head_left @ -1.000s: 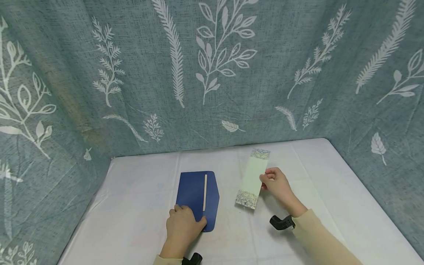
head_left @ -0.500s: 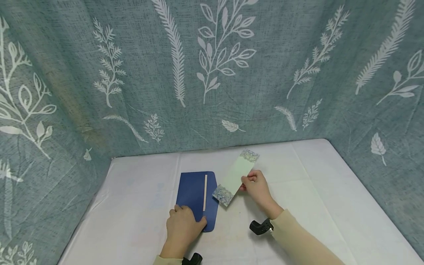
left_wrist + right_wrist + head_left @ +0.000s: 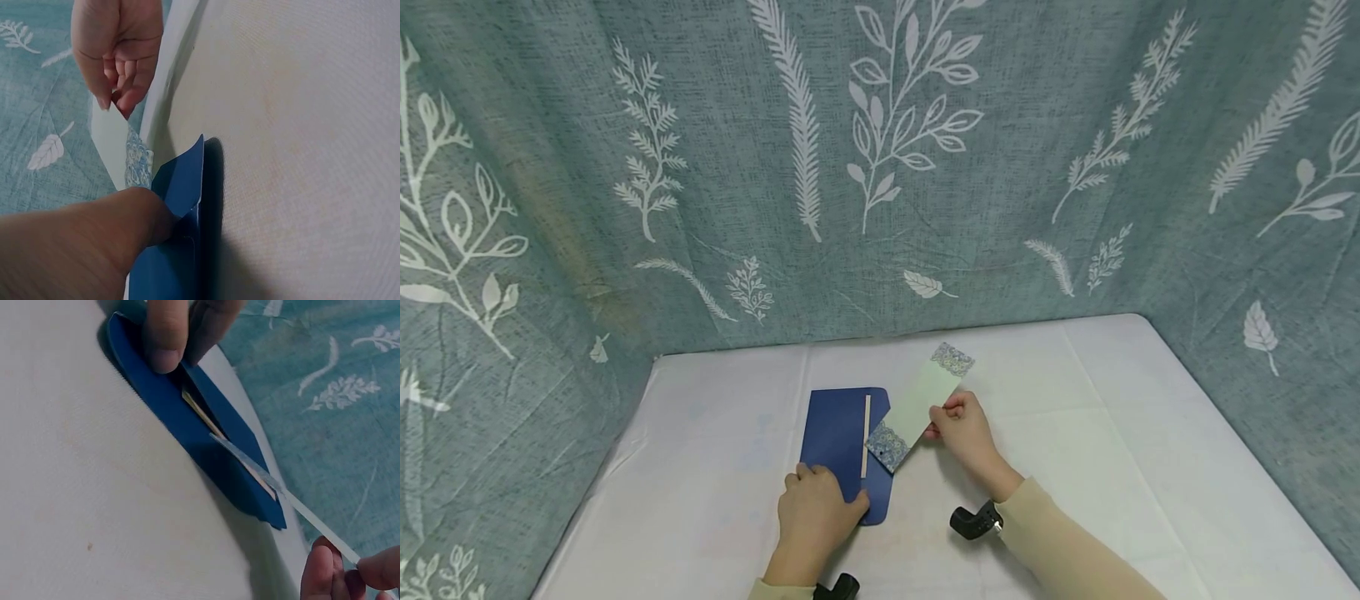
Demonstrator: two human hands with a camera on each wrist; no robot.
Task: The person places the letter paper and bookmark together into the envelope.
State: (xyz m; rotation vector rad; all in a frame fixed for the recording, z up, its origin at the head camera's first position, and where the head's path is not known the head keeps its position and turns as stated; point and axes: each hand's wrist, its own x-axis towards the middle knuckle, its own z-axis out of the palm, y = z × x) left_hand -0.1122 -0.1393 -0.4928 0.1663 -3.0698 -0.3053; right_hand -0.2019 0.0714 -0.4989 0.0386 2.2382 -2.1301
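Observation:
A dark blue envelope (image 3: pixel 831 433) lies on the white table with its flap on the right and a thin cream strip (image 3: pixel 867 417) along it. My left hand (image 3: pixel 815 508) grips its near end, thumb by the flap. In the right wrist view, the envelope's mouth (image 3: pixel 206 415) gapes beneath those fingers. Between thumb and fingers, my right hand (image 3: pixel 967 433) pinches the right edge of a pale green card (image 3: pixel 921 400) with patterned bands at both ends. The tilted card's lower-left end overlaps the flap and strip. From the right wrist, it shows edge-on at the mouth.
White cloth (image 3: pixel 722 442) covers the table. A teal curtain (image 3: pixel 715 183) with white leaf prints hangs behind and along both sides. Black wrist devices (image 3: pixel 976 522) sit at both cuffs, close over the table.
My right hand has carried the card leftward from beside the envelope to over its flap, tilting it further. The left hand and the envelope have stayed in place.

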